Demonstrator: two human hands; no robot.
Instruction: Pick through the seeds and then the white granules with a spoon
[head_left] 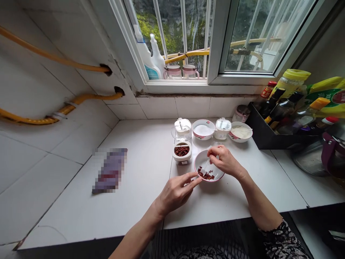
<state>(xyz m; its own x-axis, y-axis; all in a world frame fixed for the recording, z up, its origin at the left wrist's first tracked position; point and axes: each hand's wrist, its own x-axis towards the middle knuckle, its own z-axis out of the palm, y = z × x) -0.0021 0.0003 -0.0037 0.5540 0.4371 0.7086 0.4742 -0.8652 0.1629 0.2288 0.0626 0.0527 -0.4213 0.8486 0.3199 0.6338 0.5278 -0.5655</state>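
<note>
A white bowl (219, 175) with a pink rim holds a small heap of dark red-brown spice (206, 175). My right hand (223, 160) is closed on the handle of a small white spoon (205, 167), whose lower end is at the spice. On the left, my left hand (180, 189) touches the bowl's near-left rim with its fingertips, fingers extended and partly apart. Just behind and left of the bowl stands an open jar (182, 151) full of the same-looking spice.
Behind stand a white lidded jar (182, 125), a bowl of white grains (203, 130), another jar (222, 128) and a bowl of pale powder (240, 132). A black box (269, 136) of bottles is at right; a blurred purple packet (110, 171) lies left.
</note>
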